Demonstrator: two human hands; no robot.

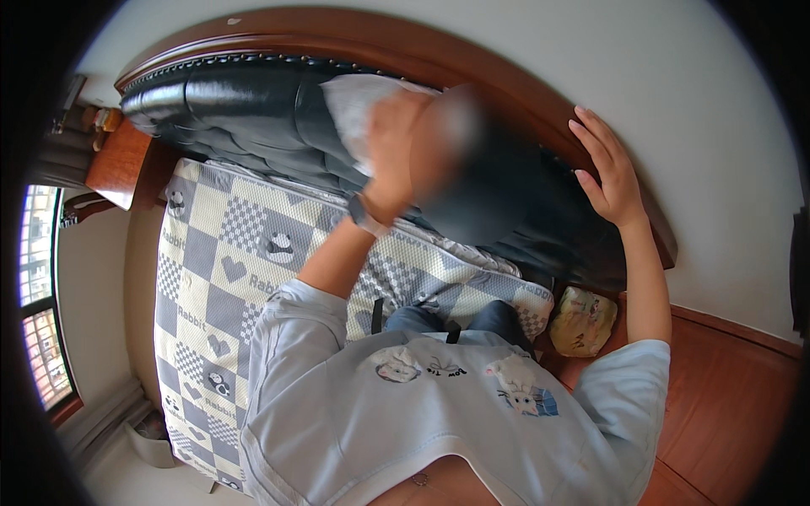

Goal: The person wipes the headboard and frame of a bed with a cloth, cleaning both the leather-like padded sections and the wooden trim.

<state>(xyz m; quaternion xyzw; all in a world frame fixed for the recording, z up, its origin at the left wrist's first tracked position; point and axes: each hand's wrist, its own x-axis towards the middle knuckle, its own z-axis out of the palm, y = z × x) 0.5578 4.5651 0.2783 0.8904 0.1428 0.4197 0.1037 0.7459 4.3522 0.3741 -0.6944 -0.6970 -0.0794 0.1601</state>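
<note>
My left hand (396, 139) is at the dark padded headboard (245, 97), closed on a thin white cloth (344, 99) that lies against the padding. Part of the cloth spreads out left of the hand; its fingers are partly lost in a blurred patch that also hides some of the headboard. A watch (367, 215) is on that wrist. My right hand (609, 173) has its fingers spread and rests on the headboard's brown wooden rim (506, 88) at the right, holding nothing.
Below the headboard lies a mattress with a grey and cream checked cover (240, 291). A yellowish plastic package (584, 322) sits in the corner by the bed's right side. A wooden nightstand (122, 164) and a window (42, 287) are at the left. Wooden flooring (726, 405) lies right.
</note>
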